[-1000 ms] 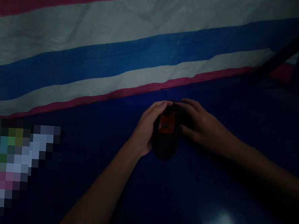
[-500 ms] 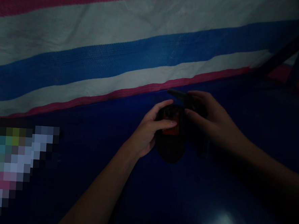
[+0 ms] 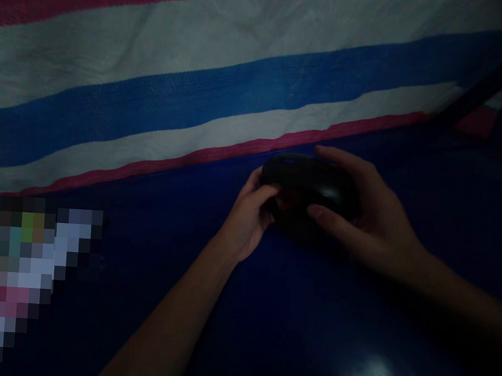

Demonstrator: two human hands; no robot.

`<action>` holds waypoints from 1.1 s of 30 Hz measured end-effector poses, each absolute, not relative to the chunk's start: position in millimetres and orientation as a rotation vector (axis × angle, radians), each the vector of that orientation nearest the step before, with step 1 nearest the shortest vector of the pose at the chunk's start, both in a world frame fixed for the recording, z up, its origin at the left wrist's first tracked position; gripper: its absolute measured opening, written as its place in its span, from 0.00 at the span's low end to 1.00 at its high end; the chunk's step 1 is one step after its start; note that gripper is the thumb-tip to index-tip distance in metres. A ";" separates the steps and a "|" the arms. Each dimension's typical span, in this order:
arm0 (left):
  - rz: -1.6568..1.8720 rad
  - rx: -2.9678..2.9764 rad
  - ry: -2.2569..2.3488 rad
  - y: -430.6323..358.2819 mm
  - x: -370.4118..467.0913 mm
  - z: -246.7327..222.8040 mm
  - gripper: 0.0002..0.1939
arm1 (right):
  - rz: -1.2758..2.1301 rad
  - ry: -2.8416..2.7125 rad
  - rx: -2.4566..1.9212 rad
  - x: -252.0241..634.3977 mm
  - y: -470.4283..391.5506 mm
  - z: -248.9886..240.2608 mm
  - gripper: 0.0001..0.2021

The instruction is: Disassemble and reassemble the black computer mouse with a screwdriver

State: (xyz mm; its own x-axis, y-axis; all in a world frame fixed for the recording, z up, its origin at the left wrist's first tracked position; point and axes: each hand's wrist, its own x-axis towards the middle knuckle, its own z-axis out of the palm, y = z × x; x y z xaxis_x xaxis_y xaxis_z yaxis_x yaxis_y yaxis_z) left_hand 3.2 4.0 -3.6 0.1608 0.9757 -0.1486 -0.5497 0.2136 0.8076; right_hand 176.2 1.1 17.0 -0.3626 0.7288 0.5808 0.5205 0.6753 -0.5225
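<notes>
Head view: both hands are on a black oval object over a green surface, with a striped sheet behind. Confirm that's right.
Not quite: the head view shows the surface is dark blue, not green. The left hand and right hand do hold the black oval object, with the striped sheet behind.

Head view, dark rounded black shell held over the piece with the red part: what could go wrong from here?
1. The scene is very dim, so the glossy black rounded shell could easily be misaligned over the black base with the red part.
2. The left hand has its fingers curled at the gap beside the red part and may get pinched.
3. The right hand holds the glossy shell; it might slip onto the dark blue tabletop.
</notes>
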 end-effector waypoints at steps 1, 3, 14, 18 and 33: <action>1.222 0.693 0.766 4.0 3.1 -3.8 0.15 | 0.281 -2.104 -0.938 175.8 0.5 17.2 0.30; 1.224 0.702 0.748 4.0 2.8 -4.0 0.13 | 0.254 -2.163 -0.924 174.8 1.0 17.0 0.29; 1.247 0.615 0.690 7.4 2.1 -3.0 0.15 | 0.198 -2.136 -1.054 172.7 -1.4 20.6 0.26; 1.219 0.593 0.685 5.7 2.0 0.2 0.18 | 0.180 -2.131 -1.062 170.4 -3.5 18.2 0.27; 1.102 0.652 0.571 0.4 1.4 7.4 0.22 | 0.146 -2.149 -1.089 166.2 -1.2 10.1 0.26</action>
State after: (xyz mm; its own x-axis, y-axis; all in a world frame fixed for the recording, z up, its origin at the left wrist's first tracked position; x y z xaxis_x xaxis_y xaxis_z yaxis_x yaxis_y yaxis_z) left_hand 1.4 0.4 7.4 0.3481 0.9324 -0.0976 -0.6172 0.3063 0.7248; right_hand 166.2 -1.2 10.1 -0.3907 0.7419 0.5449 0.6613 0.6380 -0.3945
